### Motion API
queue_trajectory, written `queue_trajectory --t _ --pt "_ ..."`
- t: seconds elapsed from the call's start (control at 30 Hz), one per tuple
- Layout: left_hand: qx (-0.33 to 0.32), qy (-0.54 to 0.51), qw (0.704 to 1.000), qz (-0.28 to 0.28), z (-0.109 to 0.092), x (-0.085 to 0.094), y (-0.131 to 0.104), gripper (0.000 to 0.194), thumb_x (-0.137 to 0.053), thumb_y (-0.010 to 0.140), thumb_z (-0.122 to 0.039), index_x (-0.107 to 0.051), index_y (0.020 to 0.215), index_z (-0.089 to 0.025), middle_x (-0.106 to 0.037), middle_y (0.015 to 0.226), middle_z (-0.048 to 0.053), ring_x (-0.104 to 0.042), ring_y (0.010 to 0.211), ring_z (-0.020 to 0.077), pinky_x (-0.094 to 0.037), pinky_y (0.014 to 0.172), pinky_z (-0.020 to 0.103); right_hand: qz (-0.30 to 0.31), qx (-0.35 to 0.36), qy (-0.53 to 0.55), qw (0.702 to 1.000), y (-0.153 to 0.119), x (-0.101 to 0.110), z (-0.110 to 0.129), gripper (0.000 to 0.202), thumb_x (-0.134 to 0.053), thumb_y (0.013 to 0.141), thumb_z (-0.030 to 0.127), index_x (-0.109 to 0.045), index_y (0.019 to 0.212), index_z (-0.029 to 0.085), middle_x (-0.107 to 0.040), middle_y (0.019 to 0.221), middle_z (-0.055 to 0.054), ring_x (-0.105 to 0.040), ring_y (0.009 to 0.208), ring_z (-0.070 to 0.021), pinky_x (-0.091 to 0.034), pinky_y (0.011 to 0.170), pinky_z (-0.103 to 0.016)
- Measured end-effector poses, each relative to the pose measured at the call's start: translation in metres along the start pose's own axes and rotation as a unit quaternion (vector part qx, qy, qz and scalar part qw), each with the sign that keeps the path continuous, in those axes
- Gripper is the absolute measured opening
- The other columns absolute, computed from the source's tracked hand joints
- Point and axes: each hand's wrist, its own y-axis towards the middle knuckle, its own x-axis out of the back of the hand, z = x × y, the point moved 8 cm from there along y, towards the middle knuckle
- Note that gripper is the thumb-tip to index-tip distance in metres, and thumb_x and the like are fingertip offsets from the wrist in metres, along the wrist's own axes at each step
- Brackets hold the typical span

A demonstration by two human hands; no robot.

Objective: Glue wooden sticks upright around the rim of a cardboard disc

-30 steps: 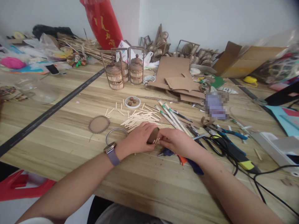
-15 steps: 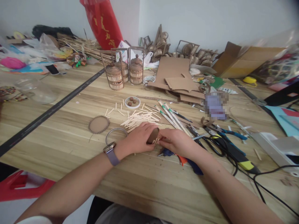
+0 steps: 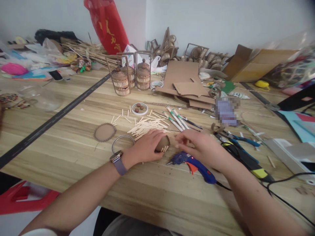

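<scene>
My left hand, with a watch on its wrist, is closed around a small round cardboard base. Short pale wooden sticks stand at the base's near edge. To the right hovers my right hand, slightly blurred, its fingers loosely curled and apart, with nothing visible in them. Below it on the table lies a blue glue gun with an orange trigger, nozzle pointing left. Behind my left hand is a pile of short sticks. A grey ring and a cardboard disc with a braided rim lie left.
Finished lidded stick baskets with tall handles stand at the back. Cardboard sheets lie behind the pile. A white ring surrounds several brown beads. Pliers, a yellow-black tool and black cables lie to the right.
My right hand has drawn away from the cardboard base to the right, uncovering the glue gun. My left hand keeps hold of the base in about the same place.
</scene>
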Motion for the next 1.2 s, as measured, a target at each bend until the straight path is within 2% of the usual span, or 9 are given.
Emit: queue_trajectory --t 0.1,0.27,0.43,0.67,0.83,0.93,1.03,1.13,1.2 --pt "0.008 0.012 1.000 0.015 0.000 -0.002 -0.001 0.066 -0.066 0.071 -0.021 -0.041 0.132 -0.013 -0.042 0.144 0.018 -0.037 0.134 0.0316 -0.032 0.113 0.050 0.012 -0.053 -0.022 0.998 -0.024 0.013 -0.019 0.026 -0.051 0.088 0.039 -0.057 0.069 0.022 -0.062 0.063 -0.002 -0.055 0.058 -0.0164 -0.037 0.053 -0.026" --pt "0.025 0.010 0.999 0.019 0.000 -0.001 0.000 0.068 -0.070 0.071 -0.026 -0.043 0.132 -0.014 -0.042 0.143 0.018 -0.032 0.137 0.0342 -0.031 0.113 0.053 0.080 -0.147 -0.036 0.985 -0.061 0.002 -0.053 0.024 -0.056 0.083 0.044 -0.058 0.070 0.024 -0.065 0.061 -0.003 -0.057 0.053 -0.0188 -0.035 0.049 -0.027" --pt "0.016 0.010 1.000 -0.001 -0.001 -0.001 0.001 0.067 -0.069 0.072 -0.025 -0.041 0.132 -0.019 -0.046 0.139 0.014 -0.037 0.132 0.0315 -0.033 0.112 0.052 0.142 -0.139 -0.005 0.980 -0.068 -0.026 -0.054 0.011 -0.066 0.076 0.033 -0.061 0.080 0.023 -0.068 0.072 -0.003 -0.059 0.061 -0.0200 -0.038 0.053 -0.027" --pt "0.016 0.004 1.000 -0.007 -0.001 -0.001 0.001 0.064 -0.068 0.074 -0.025 -0.041 0.132 -0.020 -0.048 0.139 0.013 -0.040 0.130 0.0308 -0.035 0.110 0.051 0.143 -0.130 0.094 0.977 -0.068 -0.029 -0.051 0.012 -0.056 0.081 0.033 -0.060 0.080 0.021 -0.059 0.065 0.001 -0.049 0.057 -0.0152 -0.038 0.052 -0.025" --pt "0.019 0.000 1.000 -0.005 -0.003 0.000 0.002 0.062 -0.068 0.074 -0.025 -0.042 0.129 -0.018 -0.050 0.136 0.013 -0.041 0.129 0.0300 -0.036 0.109 0.049 0.026 -0.131 0.173 0.976 -0.070 -0.006 -0.047 0.022 -0.062 0.078 0.043 -0.061 0.085 0.023 -0.060 0.071 -0.001 -0.052 0.061 -0.0161 -0.044 0.055 -0.027" --pt "0.023 -0.006 1.000 -0.007 -0.003 0.001 0.002 0.060 -0.066 0.074 -0.024 -0.041 0.129 -0.021 -0.050 0.135 0.012 -0.042 0.128 0.0298 -0.037 0.108 0.050 -0.049 -0.135 0.272 0.952 -0.072 0.002 -0.045 0.031 -0.068 0.072 0.048 -0.061 0.090 0.024 -0.064 0.080 -0.003 -0.059 0.071 -0.0200 -0.051 0.062 -0.030" --pt "0.023 -0.006 1.000 -0.002 -0.002 0.000 0.002 0.062 -0.066 0.074 -0.024 -0.040 0.129 -0.021 -0.050 0.135 0.012 -0.041 0.129 0.0300 -0.037 0.108 0.050 -0.111 -0.173 0.312 0.928 -0.077 0.003 -0.054 0.033 -0.073 0.066 0.053 -0.062 0.081 0.025 -0.063 0.073 -0.003 -0.058 0.067 -0.0210 -0.051 0.058 -0.031" --pt "0.020 0.000 1.000 -0.003 -0.002 0.000 0.002 0.062 -0.066 0.074 -0.023 -0.039 0.130 -0.021 -0.050 0.134 0.012 -0.042 0.128 0.0297 -0.037 0.109 0.050 -0.133 -0.222 0.319 0.912 -0.084 -0.005 -0.070 0.037 -0.074 0.064 0.058 -0.064 0.072 0.024 -0.061 0.066 -0.002 -0.055 0.061 -0.0193 -0.049 0.055 -0.030" --pt "0.019 0.007 1.000 -0.002 -0.003 0.001 0.002 0.063 -0.067 0.074 -0.023 -0.039 0.130 -0.020 -0.050 0.134 0.013 -0.042 0.127 0.0294 -0.037 0.108 0.048 -0.111 -0.239 0.334 0.905 -0.084 -0.014 -0.077 0.042 -0.072 0.065 0.063 -0.067 0.075 0.023 -0.063 0.068 -0.003 -0.056 0.061 -0.0189 -0.048 0.055 -0.029"
